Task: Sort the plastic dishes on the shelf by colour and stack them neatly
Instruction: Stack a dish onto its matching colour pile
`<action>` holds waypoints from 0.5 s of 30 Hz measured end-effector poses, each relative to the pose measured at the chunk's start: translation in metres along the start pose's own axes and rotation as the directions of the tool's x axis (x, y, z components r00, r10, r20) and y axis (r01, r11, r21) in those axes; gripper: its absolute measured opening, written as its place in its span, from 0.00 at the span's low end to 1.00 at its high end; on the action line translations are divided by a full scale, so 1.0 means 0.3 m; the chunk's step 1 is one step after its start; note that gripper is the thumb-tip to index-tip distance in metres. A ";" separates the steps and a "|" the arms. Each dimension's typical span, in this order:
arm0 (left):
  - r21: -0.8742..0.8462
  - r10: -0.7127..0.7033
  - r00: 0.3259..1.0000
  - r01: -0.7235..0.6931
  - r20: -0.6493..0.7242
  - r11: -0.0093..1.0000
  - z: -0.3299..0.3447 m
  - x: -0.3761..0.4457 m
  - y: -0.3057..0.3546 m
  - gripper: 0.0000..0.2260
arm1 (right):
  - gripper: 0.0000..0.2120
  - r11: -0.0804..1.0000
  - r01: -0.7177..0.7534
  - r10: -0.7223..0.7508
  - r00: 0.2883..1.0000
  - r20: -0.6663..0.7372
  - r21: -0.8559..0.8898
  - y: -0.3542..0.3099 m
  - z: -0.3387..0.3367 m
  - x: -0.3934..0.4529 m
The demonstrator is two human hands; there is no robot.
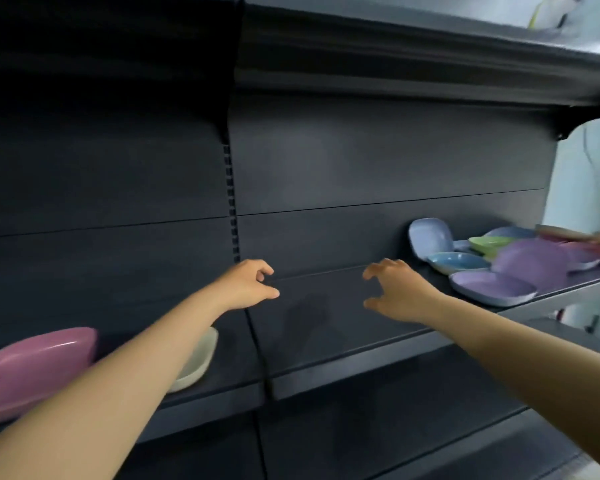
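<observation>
Down at my left elbow a pink dish (32, 368) and a cream dish (198, 362) sit side by side on the shelf (326, 327), so sorting looks barely begun. Both my left hand (246, 285) and right hand (395, 292) hover loosely curled, holding nothing. Off right, blue (457, 261), green (488, 242) and purple dishes (492, 287) lie jumbled, unstacked.

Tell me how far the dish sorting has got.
Done: little shows. A pink dish and a cream dish sit apart at the left of the shelf. In hand: nothing; the left hand and right hand hover with loosely curled fingers over a bare stretch. Left: the mixed pile of blue, green and purple dishes on the right is unsorted.
</observation>
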State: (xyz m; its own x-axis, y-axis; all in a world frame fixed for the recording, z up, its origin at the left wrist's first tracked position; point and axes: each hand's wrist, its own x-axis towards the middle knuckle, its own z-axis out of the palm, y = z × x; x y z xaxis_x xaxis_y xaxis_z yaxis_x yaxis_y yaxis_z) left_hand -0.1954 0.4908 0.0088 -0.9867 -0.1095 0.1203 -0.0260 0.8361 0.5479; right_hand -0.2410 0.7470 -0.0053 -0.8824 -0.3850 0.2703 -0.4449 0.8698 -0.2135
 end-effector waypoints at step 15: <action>-0.269 -0.057 0.989 0.093 0.139 0.959 0.729 0.392 0.764 0.25 | 0.21 0.965 -0.257 0.260 0.964 -0.052 0.056 1.114 -0.217 -0.067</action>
State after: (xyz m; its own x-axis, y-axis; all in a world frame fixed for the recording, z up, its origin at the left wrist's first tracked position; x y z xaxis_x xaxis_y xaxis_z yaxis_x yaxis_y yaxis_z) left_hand -0.3526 0.7870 -0.0325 -0.9963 -0.0814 -0.0270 -0.0734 0.6469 0.7590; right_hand -0.3620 1.0656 -0.0209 -0.9585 -0.1296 0.2538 -0.2113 0.9208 -0.3279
